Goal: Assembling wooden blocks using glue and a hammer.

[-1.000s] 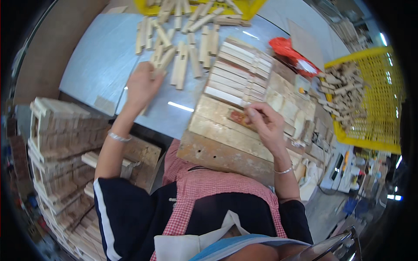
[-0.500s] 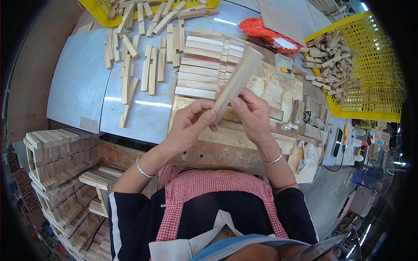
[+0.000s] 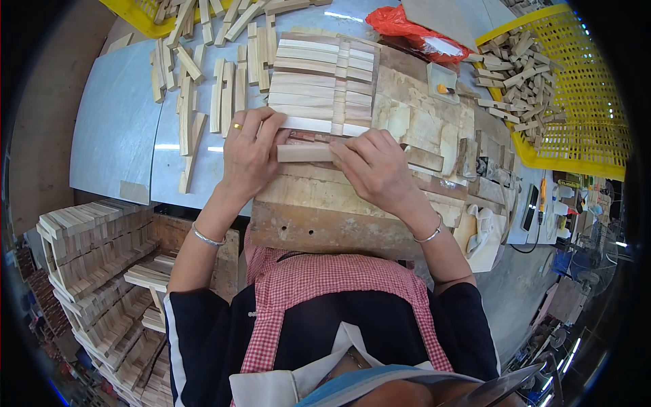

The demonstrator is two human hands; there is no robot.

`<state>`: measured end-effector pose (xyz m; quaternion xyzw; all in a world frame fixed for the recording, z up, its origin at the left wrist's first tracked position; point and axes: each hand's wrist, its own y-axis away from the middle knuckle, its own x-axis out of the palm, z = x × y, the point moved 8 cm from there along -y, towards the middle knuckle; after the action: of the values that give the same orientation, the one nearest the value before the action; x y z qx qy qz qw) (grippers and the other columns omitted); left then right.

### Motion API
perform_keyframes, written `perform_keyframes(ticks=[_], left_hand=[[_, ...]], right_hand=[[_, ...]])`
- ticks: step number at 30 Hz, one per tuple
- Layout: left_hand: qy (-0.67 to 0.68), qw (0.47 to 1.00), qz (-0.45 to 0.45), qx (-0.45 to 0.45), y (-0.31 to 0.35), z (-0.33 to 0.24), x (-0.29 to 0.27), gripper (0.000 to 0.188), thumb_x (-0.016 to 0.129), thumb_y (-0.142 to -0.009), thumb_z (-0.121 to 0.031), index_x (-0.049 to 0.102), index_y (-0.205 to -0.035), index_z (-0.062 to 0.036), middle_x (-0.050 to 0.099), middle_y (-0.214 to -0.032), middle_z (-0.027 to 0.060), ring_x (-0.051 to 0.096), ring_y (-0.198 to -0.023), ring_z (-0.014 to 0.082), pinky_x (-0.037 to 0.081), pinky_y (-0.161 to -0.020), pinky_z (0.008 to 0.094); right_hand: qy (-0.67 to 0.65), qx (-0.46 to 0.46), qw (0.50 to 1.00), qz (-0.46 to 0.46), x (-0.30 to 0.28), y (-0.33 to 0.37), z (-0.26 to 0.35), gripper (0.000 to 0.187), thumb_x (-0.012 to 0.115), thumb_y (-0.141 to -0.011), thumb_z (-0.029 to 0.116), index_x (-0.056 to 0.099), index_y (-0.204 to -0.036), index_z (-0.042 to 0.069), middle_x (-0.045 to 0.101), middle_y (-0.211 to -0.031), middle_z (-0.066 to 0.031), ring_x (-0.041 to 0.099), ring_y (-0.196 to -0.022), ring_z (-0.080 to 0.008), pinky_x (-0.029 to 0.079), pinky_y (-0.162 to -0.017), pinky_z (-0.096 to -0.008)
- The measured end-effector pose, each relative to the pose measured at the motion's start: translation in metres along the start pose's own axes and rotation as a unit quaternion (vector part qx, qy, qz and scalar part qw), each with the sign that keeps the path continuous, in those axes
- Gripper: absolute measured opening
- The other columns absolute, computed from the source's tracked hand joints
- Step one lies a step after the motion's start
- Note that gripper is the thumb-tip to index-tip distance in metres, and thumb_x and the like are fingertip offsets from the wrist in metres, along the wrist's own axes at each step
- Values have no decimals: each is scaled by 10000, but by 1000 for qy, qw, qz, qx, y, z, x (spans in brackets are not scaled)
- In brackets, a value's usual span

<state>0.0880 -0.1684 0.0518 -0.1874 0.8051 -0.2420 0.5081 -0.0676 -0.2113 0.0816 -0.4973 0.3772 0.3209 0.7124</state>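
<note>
A pale wooden strip point(image 3: 305, 153) lies crosswise low over the worn wooden work board point(image 3: 325, 193). My left hand point(image 3: 249, 150) grips its left end, fingers curled over the far side. Around its right end are the closed fingers of my right hand point(image 3: 374, 166), which hide that end. Just beyond the strip, a row of notched wooden strips point(image 3: 305, 91) lies side by side on the board, their notches lined up into one channel. A narrow gap separates the held strip from the nearest one in the row.
Loose notched wooden pieces point(image 3: 224, 95) lie on the grey table at left. A yellow basket point(image 3: 576, 88) holds many pieces at right. Stacked wooden pieces point(image 3: 102, 251) stand lower left. A red plastic bag point(image 3: 413, 34), a small tray point(image 3: 443, 85) and a white cloth point(image 3: 485, 234) lie around the board.
The wooden strip has gone from raised and slanted in front of me to level, low over the board beside the row. My hands have moved apart to its two ends.
</note>
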Motion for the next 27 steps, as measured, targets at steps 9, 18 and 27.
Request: perform_keyframes(ticks=[9, 18, 27], left_hand=[[123, 990, 35, -62, 0, 20, -14, 496, 497, -641, 122, 588, -1108, -18, 568, -1098, 129, 545, -964, 323, 470, -806, 387], [98, 988, 107, -55, 3, 25, 6, 827, 710, -728, -243, 319, -1411, 8, 368, -1415, 226, 379, -1293, 378, 316, -1080, 442], [47, 988, 138, -44, 0, 32, 25, 940, 652, -833, -454, 150, -1476, 11, 224, -1506, 240, 255, -1378, 394, 217, -1137, 457]], right_hand=[[43, 4, 999, -27, 12, -2, -7, 251, 639, -735, 64, 636, -981, 12, 539, -826, -63, 528, -773, -221, 435, -689, -327], [-39, 155, 984, -84, 2, 10, -35, 479, 661, -828, 192, 520, -1245, 4, 525, -1222, -170, 506, -1109, -320, 402, -947, -417], [-219, 314, 920, -85, 25, 21, -65, 636, 373, -991, 459, 286, -1422, 0, 265, -1471, -250, 269, -1372, -369, 239, -1117, -419]])
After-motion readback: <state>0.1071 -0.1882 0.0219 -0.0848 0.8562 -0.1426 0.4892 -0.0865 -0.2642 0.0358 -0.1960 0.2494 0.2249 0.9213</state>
